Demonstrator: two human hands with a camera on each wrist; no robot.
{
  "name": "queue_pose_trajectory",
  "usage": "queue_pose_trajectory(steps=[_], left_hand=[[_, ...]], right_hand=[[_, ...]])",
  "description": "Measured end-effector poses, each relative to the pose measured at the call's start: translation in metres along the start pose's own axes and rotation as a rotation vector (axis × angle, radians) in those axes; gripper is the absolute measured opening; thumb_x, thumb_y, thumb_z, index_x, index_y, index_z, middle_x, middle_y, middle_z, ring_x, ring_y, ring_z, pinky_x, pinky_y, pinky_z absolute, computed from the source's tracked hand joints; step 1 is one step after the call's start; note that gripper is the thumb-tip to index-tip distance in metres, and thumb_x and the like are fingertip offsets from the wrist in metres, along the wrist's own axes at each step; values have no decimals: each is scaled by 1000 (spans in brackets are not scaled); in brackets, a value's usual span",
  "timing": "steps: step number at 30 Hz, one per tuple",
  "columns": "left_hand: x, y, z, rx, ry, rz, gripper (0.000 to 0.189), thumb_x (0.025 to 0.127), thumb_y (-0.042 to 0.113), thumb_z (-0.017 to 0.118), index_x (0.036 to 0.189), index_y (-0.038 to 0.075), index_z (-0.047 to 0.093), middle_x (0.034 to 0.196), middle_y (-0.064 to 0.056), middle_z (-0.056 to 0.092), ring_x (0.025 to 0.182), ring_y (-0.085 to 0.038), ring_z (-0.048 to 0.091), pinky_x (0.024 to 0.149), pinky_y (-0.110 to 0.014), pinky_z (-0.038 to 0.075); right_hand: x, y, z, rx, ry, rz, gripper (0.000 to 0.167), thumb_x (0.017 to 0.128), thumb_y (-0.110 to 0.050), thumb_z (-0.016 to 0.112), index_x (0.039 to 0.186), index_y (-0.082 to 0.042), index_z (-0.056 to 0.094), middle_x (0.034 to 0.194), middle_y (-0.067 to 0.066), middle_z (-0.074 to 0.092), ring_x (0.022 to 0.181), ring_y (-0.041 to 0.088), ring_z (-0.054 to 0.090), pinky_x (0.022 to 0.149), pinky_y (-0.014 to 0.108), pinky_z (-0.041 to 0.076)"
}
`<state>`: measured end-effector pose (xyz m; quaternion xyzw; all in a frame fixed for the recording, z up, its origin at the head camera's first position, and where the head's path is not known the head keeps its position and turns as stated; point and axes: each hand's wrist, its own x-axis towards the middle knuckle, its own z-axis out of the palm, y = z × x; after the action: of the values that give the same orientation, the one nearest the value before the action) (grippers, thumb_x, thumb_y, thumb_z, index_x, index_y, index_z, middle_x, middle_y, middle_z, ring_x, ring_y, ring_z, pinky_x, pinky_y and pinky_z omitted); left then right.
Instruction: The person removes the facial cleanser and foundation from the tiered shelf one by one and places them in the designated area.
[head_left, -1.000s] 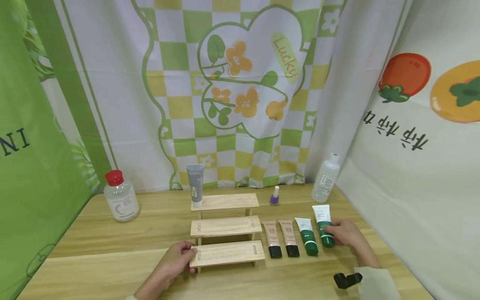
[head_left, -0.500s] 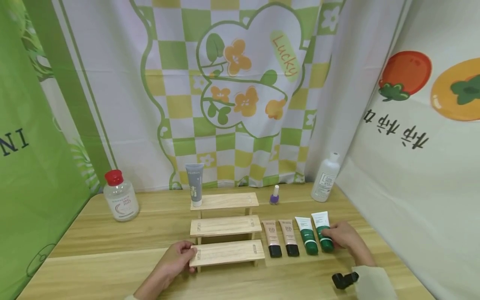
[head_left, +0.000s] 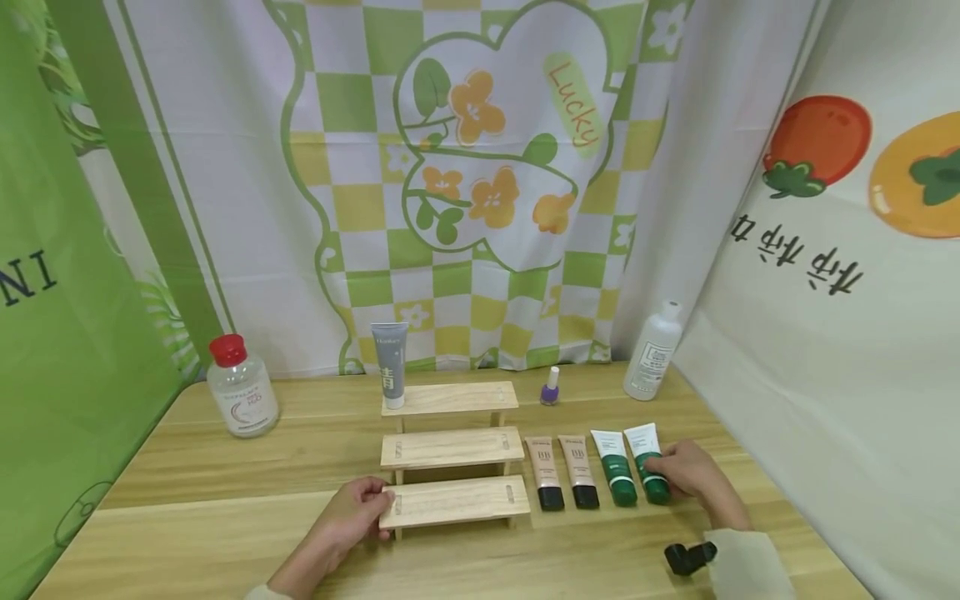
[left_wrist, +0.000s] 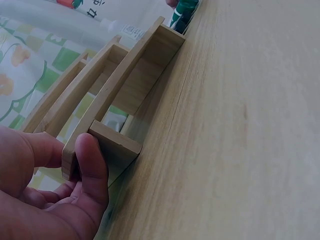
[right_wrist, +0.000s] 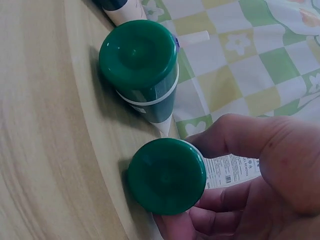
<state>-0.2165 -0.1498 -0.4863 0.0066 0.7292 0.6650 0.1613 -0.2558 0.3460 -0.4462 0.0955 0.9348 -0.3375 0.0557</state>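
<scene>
My left hand [head_left: 351, 518] grips the left end of the lowest tier of a wooden three-step display stand [head_left: 457, 502]; in the left wrist view thumb and fingers [left_wrist: 91, 165] pinch its board. At the right, my right hand [head_left: 693, 472] holds a green-and-white tube [head_left: 647, 462] lying on the table, its green cap [right_wrist: 167, 176] facing the right wrist camera. A matching green-and-white tube [head_left: 617, 468] lies just left of it. Two beige BB cream tubes [head_left: 544, 471] with black caps lie between that and the stand. A grey tube [head_left: 390, 367] stands on the top tier's left end.
A clear bottle with a red cap [head_left: 243, 392] stands at the back left of the wooden table [head_left: 225, 533]. Purple nail polish [head_left: 550, 390] and a white bottle [head_left: 652, 354] stand at the back right. Printed curtains [head_left: 480, 317] hang close behind.
My right hand has moved the rightmost green-and-white tube a little left and toward me, up beside its match. The left hand keeps its hold on the stand.
</scene>
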Motion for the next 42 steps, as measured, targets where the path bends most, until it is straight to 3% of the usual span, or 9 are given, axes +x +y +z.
queue_pose_trajectory(steps=[12, 20, 29, 32, 35, 38, 42], left_hand=[[2, 0, 0, -10, -11, 15, 38, 100, 12, 52, 123, -16, 44, 93, -12, 63, 67, -14, 58, 60, -25, 54], [1, -1, -1, 0, -8, 6, 40, 100, 13, 52, 125, -17, 42, 95, -13, 63, 69, -15, 59, 61, -26, 55], [-1, -1, -2, 9, -16, 8, 40, 101, 15, 52, 125, -15, 43, 94, -13, 63, 67, -16, 59, 61, -27, 55], [-1, -2, -3, 12, -14, 7, 40, 101, 15, 51, 125, -15, 44, 95, -13, 63, 67, -16, 59, 61, -28, 55], [-1, -3, -4, 13, -5, 4, 40, 101, 15, 52, 125, -15, 44, 95, -13, 64, 66, -16, 59, 60, -28, 54], [-1, -2, -3, 10, 0, 0, 40, 101, 15, 52, 125, -15, 44, 95, -13, 63, 68, -16, 59, 60, -28, 55], [0, -2, -2, 5, -3, 2, 39, 100, 15, 53, 124, -15, 44, 94, -13, 63, 68, -16, 59, 60, -27, 55]], right_hand=[[-2, 0, -4, -67, 7, -14, 24, 79, -24, 68, 72, -1, 66, 67, 5, 59, 58, 17, 58, 52, 28, 50], [-5, 1, -5, -68, 16, -28, 22, 79, -20, 65, 67, -2, 65, 64, 4, 57, 57, 17, 58, 52, 28, 50], [-6, 1, -10, -123, 28, -2, 30, 85, -26, 56, 60, -9, 53, 58, 3, 52, 54, 18, 56, 49, 28, 44], [-5, -9, -14, -205, 87, -10, 37, 89, -31, 52, 70, 0, 58, 68, 15, 59, 63, 28, 61, 55, 36, 48], [-8, -26, -16, -250, 157, -30, 51, 92, -35, 49, 103, 14, 62, 102, 33, 63, 90, 47, 62, 72, 51, 53], [-13, -47, -16, -220, 232, -80, 61, 93, -33, 48, 127, 18, 50, 123, 36, 56, 110, 53, 54, 85, 59, 49], [-23, -77, -10, -103, 323, -207, 55, 94, -28, 51, 129, 14, 51, 112, 26, 65, 102, 41, 62, 85, 52, 50]])
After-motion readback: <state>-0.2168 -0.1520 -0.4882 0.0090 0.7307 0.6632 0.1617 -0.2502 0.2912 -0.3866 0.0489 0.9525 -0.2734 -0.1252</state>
